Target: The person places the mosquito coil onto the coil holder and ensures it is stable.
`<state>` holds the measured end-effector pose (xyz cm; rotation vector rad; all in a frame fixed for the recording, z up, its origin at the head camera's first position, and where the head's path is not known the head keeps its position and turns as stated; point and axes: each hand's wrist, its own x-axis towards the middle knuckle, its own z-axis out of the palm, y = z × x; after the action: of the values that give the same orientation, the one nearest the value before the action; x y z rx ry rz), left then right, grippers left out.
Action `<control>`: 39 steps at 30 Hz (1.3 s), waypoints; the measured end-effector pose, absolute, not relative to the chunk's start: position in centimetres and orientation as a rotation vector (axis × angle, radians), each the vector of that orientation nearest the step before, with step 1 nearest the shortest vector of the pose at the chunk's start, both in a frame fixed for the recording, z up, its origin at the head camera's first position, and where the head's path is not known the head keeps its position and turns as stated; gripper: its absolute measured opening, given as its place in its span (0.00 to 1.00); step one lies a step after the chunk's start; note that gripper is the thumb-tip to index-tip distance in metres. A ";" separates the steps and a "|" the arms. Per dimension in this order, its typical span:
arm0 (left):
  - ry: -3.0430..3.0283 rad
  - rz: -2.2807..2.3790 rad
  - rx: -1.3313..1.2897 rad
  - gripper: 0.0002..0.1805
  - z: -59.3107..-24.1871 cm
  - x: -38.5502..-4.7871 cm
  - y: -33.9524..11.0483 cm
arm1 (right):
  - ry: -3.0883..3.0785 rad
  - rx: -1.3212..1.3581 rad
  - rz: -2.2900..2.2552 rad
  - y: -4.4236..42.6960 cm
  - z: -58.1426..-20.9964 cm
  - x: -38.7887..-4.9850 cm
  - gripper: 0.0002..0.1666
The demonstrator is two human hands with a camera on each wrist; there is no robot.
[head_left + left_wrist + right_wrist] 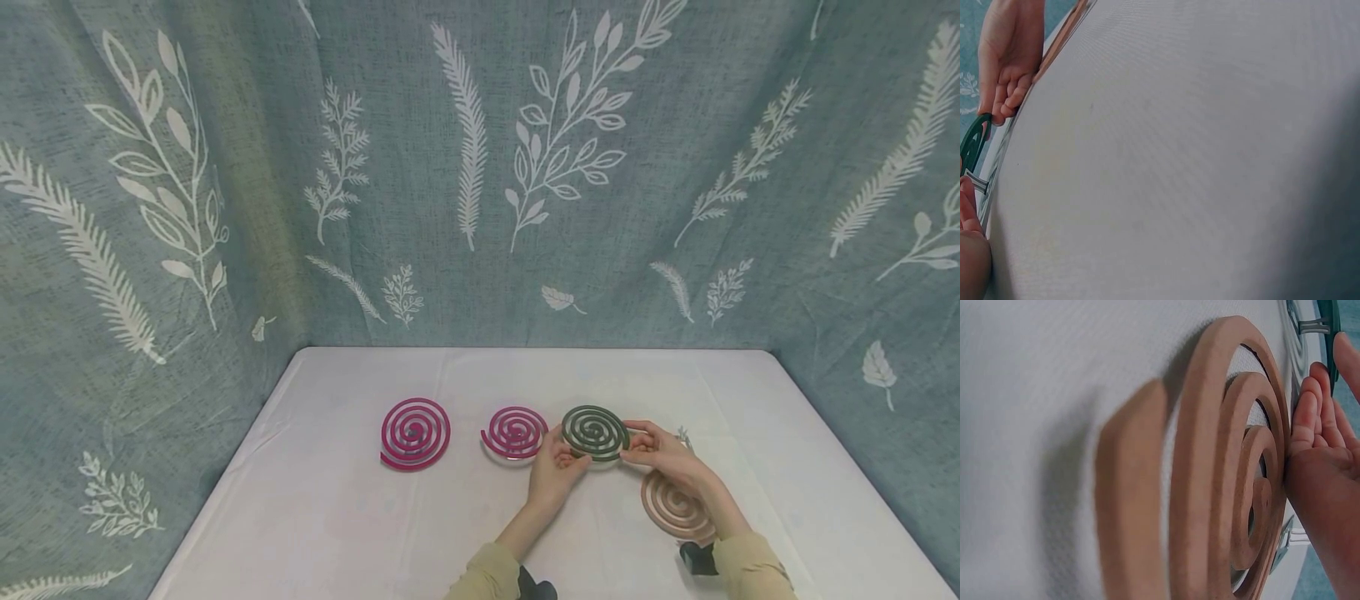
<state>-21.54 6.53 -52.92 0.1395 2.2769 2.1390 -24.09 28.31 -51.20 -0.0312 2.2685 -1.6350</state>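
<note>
Green coil [593, 432] looks light, stiff, prob. brittle; L hand [553, 477] & R hand [669, 455] pinch outer ring's left/right edges, best hold imo.

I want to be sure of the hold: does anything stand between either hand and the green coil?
Nothing visible does: the left hand and the right hand both hold the green coil by its edge. The brown coil lies off to the right, not between.
</note>
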 end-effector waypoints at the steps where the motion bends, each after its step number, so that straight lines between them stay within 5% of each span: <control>1: 2.277 2.139 0.138 0.38 -52.9 -21.5 6.5 | 2.268 -0.032 -1.636 28.3 -51.2 -24.1 0.47; 39: 2.298 2.113 0.147 0.37 -53.3 -21.7 6.5 | 2.276 -0.032 -1.622 28.3 -51.3 -24.2 0.47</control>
<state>-21.66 6.52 -53.33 0.1474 2.2978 2.1135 -24.19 28.33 -51.26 -0.0318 2.2758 -1.6217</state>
